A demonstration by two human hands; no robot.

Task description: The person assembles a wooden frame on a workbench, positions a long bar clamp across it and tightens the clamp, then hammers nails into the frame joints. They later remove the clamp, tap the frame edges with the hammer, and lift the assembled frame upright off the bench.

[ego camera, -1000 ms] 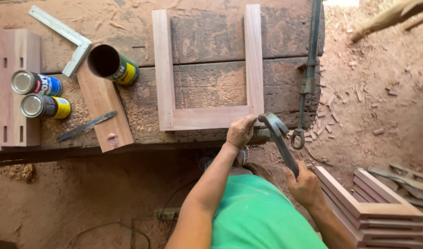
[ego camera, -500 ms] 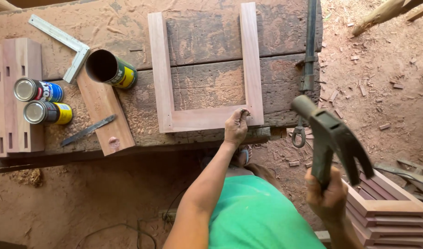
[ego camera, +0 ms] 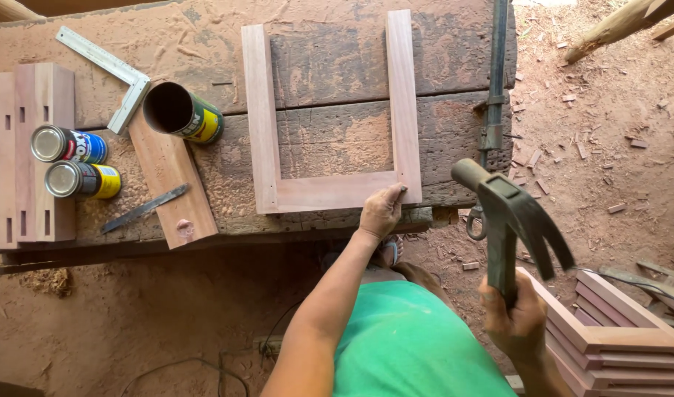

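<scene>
Left hand pressed on wooden frame corner, fingers pinched, possibly on a nail. Claw hammer gripped raised by right hand.

A worn plank workbench stands on red dirt ground. Wood chips litter it, in daylight

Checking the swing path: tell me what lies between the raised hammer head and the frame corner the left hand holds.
In the head view, nothing: between the hammer and the wooden frame corner under the left hand lie only bare workbench edge and dirt floor.
</scene>
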